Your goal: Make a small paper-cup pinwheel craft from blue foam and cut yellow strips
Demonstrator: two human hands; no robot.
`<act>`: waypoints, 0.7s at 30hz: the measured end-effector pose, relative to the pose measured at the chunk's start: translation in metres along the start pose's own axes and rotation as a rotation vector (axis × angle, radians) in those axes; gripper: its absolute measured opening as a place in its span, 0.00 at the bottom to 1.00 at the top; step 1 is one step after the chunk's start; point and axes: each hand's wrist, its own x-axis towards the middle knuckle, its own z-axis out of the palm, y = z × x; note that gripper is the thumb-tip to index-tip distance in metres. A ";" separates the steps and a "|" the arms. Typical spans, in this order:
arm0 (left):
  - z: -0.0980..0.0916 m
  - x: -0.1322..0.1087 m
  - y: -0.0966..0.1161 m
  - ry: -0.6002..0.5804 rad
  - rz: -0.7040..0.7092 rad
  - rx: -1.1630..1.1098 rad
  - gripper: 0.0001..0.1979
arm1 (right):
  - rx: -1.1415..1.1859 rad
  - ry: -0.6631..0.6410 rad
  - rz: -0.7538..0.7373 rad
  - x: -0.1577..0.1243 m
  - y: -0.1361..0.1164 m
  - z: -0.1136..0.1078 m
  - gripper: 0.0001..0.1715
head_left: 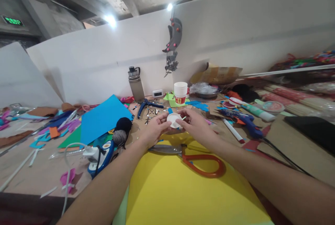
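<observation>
Both hands meet above the far edge of a yellow sheet. My left hand and my right hand pinch a small white round paper piece between them, fingers closed on its rim from either side. A thin white strip sticks out by my right fingers. Scissors with orange-red handles lie on the yellow sheet just below my wrists.
A blue sheet, balls of black and grey yarn, a stack of paper cups, a grey water bottle, a blue glue gun with its cord, and paper scraps crowd the table. White partition walls stand behind.
</observation>
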 end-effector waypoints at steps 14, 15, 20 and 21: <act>0.004 -0.003 0.005 -0.012 -0.036 0.160 0.25 | 0.218 -0.045 0.130 0.005 0.001 0.000 0.15; 0.004 -0.003 0.005 -0.010 -0.033 0.159 0.25 | 0.215 -0.058 0.121 0.005 0.001 0.000 0.16; 0.001 -0.001 0.004 0.001 -0.034 0.146 0.27 | 0.181 -0.112 0.095 0.006 0.002 0.000 0.14; 0.000 0.000 0.004 -0.003 -0.040 0.148 0.27 | 0.182 -0.110 0.099 0.006 0.002 0.001 0.13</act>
